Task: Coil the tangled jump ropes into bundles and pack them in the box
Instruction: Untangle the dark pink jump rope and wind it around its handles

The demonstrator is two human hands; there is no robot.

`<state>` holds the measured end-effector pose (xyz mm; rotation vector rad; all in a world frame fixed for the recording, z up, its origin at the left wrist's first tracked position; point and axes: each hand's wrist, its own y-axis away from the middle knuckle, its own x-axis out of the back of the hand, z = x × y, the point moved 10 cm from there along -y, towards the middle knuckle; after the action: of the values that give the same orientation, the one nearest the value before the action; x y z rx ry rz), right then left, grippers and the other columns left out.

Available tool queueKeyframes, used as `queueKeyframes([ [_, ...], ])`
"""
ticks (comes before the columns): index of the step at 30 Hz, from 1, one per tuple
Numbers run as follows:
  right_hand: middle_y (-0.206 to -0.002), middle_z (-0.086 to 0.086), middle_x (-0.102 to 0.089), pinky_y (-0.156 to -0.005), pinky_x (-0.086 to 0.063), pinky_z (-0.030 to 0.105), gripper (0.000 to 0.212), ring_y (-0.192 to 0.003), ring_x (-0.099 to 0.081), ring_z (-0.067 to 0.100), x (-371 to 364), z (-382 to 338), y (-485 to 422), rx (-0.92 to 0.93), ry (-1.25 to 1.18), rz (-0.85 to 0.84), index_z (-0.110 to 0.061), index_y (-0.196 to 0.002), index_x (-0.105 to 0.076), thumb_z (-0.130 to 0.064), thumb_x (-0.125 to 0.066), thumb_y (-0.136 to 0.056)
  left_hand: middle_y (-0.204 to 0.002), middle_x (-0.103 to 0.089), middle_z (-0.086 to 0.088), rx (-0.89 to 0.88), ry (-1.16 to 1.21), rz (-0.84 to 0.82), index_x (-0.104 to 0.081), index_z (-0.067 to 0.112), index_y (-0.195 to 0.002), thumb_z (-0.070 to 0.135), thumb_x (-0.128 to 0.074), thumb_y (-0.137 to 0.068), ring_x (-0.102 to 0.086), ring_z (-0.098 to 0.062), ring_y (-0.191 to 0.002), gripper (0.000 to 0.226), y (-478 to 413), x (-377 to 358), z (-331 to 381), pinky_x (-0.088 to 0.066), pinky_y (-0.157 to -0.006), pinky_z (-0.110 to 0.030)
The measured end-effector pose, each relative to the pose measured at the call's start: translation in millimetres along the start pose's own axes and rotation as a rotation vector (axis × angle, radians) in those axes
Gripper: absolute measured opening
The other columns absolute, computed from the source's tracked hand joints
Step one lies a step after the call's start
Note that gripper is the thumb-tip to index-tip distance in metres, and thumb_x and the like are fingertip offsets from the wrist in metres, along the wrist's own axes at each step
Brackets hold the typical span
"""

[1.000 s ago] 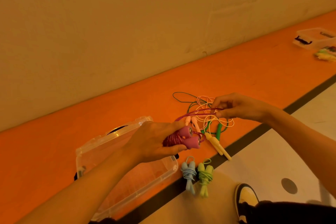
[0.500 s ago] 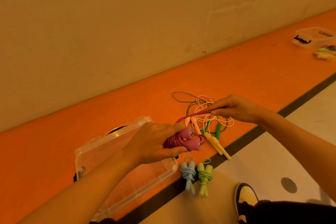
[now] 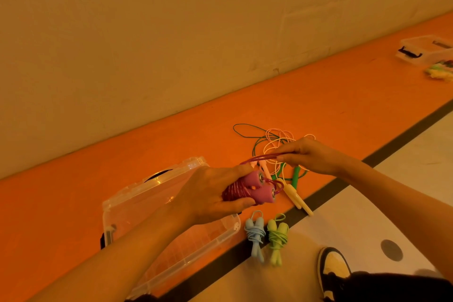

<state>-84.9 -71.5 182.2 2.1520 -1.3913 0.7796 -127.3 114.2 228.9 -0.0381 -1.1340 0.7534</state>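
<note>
Here, the magenta jump rope, its two handles side by side and its cord partly wound round them, sits in our left grip, whose fingers curl round it above the clear box. Our right grip pinches a taut loop of its cord. Just beyond lies a tangle of ropes, green, pink and yellow. A blue bundle and a lime bundle rest on the floor beside the box.
</note>
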Motion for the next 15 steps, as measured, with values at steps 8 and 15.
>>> queueKeyframes([
  [8,-0.065,-0.008,-0.062,-0.059,-0.042,0.023,0.033,-0.059,-0.053,0.003,-41,-6,-3,0.042,-0.034,-0.105,-0.059,-0.086,-0.068,-0.031,-0.055,-0.099,-0.082,-0.068,0.004,0.226,0.258,0.159,-0.046,0.047,-0.122,0.061,-0.052,-0.086,-0.061,-0.015,-0.064,0.039,1,9,-18,-0.047,-0.059,-0.039],
  [15,-0.064,-0.009,-0.059,-0.062,-0.045,0.023,0.027,-0.061,-0.056,0.003,-71,-16,-4,0.017,-0.023,-0.166,-0.025,-0.124,-0.069,-0.030,-0.057,-0.099,-0.074,-0.067,0.016,0.453,0.315,0.344,-0.053,0.045,-0.113,0.065,-0.050,-0.089,-0.063,-0.005,-0.056,0.031,5,24,-47,-0.049,-0.049,-0.030],
])
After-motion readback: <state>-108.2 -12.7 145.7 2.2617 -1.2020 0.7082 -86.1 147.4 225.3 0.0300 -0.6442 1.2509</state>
